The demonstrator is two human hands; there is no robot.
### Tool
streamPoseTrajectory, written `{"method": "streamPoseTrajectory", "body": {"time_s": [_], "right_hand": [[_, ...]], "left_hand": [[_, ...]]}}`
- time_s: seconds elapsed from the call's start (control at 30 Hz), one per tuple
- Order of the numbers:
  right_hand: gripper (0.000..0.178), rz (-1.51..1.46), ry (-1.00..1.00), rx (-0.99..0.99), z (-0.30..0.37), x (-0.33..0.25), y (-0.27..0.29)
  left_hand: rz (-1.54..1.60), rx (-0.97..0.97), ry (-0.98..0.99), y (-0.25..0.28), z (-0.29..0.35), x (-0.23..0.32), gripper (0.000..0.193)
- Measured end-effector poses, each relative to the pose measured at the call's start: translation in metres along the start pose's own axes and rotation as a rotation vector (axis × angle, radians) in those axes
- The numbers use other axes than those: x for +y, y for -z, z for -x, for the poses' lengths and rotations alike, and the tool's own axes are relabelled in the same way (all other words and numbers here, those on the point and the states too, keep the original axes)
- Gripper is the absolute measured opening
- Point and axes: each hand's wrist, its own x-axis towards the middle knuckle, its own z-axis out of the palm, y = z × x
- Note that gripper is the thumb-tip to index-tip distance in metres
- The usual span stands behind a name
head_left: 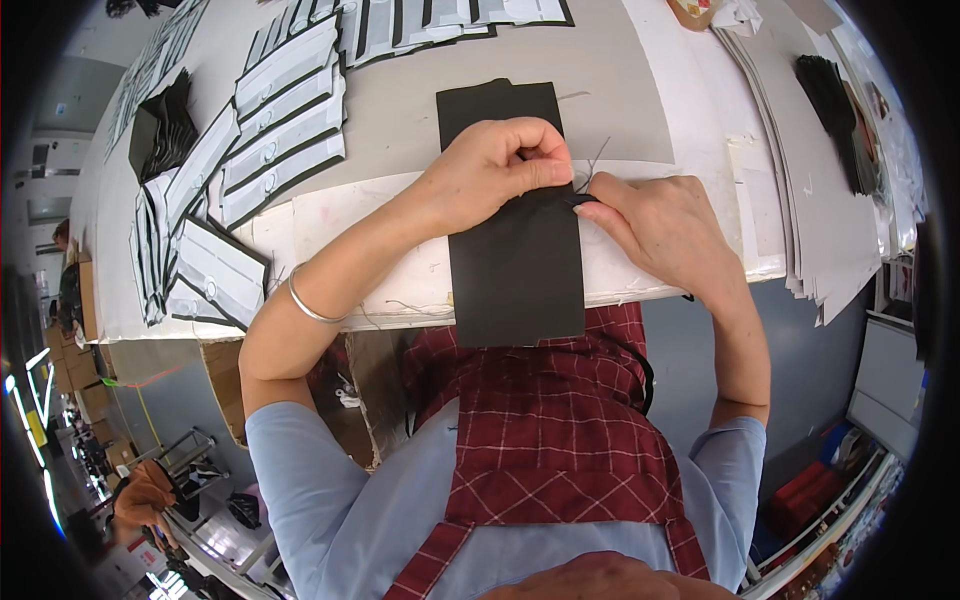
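Note:
A long black rectangular panel point(517, 270) lies crosswise over the table's near edge, its lower end hanging toward my apron. My left hand point(500, 170) rests on its upper half, thumb and forefinger pinched together at the panel's right edge. Just to the right, my right hand point(660, 225) is closed around a small black object point(580, 201) that touches the same edge; its kind is mostly hidden by the fingers. A thin dark loose thread point(600, 152) sticks up between the two hands.
White panels with black borders point(285, 130) lie in overlapping rows at the left and back. A black folded stack point(163, 125) stands among them. Grey sheets point(810, 220) hang over the right edge, with a black bundle point(835, 120) on top. A cardboard box point(375, 390) sits below the table point(400, 285).

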Motion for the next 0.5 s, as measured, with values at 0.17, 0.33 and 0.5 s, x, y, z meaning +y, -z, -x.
{"method": "streamPoseTrajectory", "body": {"time_s": [0.17,0.33,0.5], "right_hand": [[0.039,-0.275,0.019,0.026,0.029,-0.021,0.013],[0.04,-0.543,-0.377,-0.054,0.093,-0.071,-0.006],[0.023,-0.828,-0.729,0.183,0.126,-0.069,-0.056]], "left_hand": [[0.099,0.037,0.019,0.005,-0.001,-0.001,0.017],[0.178,0.06,0.022,-0.017,0.007,-0.01,0.018],[0.185,0.052,-0.017,-0.028,0.003,-0.009,0.021]]}}
